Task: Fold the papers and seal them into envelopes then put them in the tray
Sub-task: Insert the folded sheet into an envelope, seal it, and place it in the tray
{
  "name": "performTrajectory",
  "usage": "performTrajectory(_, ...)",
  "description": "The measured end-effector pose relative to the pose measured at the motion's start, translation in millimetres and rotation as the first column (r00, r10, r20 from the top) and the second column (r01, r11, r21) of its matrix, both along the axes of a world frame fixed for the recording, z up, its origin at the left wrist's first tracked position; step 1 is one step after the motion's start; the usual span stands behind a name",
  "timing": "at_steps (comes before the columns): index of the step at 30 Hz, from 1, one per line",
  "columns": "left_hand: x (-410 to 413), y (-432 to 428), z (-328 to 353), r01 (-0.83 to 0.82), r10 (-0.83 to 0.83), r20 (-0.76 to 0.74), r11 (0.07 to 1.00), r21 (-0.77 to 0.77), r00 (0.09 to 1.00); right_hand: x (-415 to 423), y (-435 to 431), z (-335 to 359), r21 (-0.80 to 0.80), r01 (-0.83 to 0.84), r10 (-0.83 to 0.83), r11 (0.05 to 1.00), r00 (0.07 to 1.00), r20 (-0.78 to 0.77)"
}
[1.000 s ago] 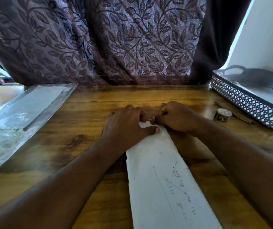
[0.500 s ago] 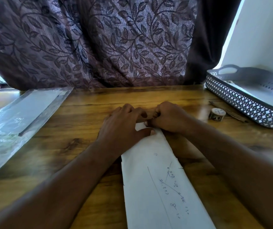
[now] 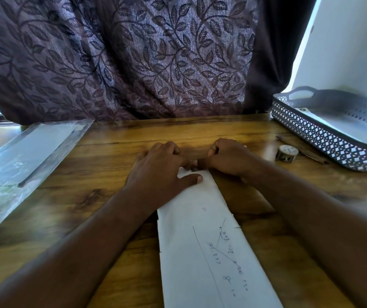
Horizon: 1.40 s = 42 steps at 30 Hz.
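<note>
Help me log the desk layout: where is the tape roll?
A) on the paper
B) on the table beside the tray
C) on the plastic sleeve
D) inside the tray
B: the tape roll stands on the bare table, just outside the tray wall.

You're at a home desk: leaf-patterned curtain [image 3: 133,58] across upper frame, wooden table [image 3: 200,127], perforated tray [image 3: 324,138] at right.
</note>
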<state>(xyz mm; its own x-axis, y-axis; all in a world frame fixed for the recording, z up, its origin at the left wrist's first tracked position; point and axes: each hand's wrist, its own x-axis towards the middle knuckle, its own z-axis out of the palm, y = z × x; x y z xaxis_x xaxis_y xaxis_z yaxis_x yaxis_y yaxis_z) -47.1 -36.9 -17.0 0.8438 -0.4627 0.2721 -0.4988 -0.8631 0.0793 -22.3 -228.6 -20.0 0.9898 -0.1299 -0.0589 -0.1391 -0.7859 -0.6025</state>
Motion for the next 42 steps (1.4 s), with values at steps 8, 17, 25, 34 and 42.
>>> performTrajectory(8,-4,-2,5,0.003,-0.007,0.028,0.99,0.14,1.0,0,0,2,0.1,0.032,-0.037,0.994,0.998,0.049)
performTrajectory(17,-6,-5,6,-0.013,0.015,-0.01,0.984,0.179,1.0,-8,-8,5,0.172,-0.065,0.058,0.983,0.997,0.044)
performTrajectory(25,-18,-5,5,0.088,-0.113,0.13,0.979,0.186,0.985,-9,-7,9,0.159,-0.064,0.061,0.985,0.998,0.024)
performTrajectory(34,-18,-3,2,0.114,-0.124,0.108,0.989,0.096,0.986,-9,1,2,-0.068,0.012,-0.008,0.998,0.998,0.062)
performTrajectory(42,-16,-1,-4,0.098,-0.101,0.082,0.994,0.039,0.991,-7,-3,-1,-0.052,0.011,-0.006,0.999,0.995,0.096)
